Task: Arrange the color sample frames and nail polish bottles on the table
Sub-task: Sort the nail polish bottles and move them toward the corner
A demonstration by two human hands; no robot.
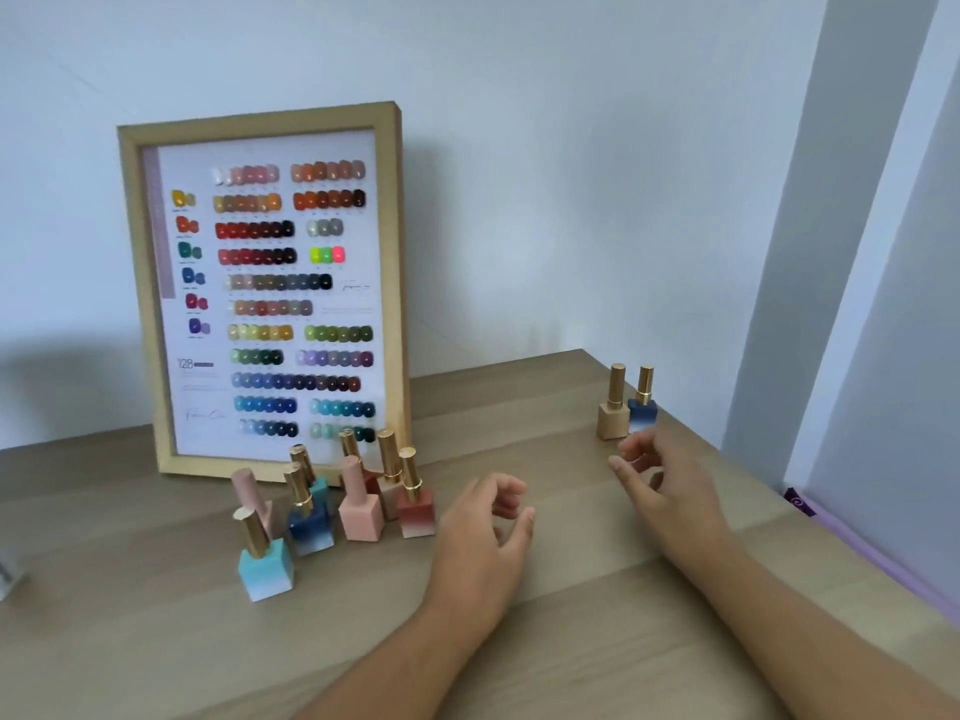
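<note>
A wooden colour sample frame (265,288) stands upright against the wall at the back left of the table (545,615). Several nail polish bottles cluster in front of it: a light blue one (266,569) nearest me, a dark blue one (310,527), a pink one (360,509) and a reddish one (415,509). Far right stand a beige bottle (613,418) and a blue bottle (642,410). My right hand (660,475) hovers just in front of those two, fingers apart, holding nothing. My left hand (483,537) rests mid-table, fingers loosely curled and empty.
The table's right edge runs diagonally close to the two right bottles. A purple object (810,511) lies beyond that edge by the wall. A blurred pale object (8,574) sits at the far left edge.
</note>
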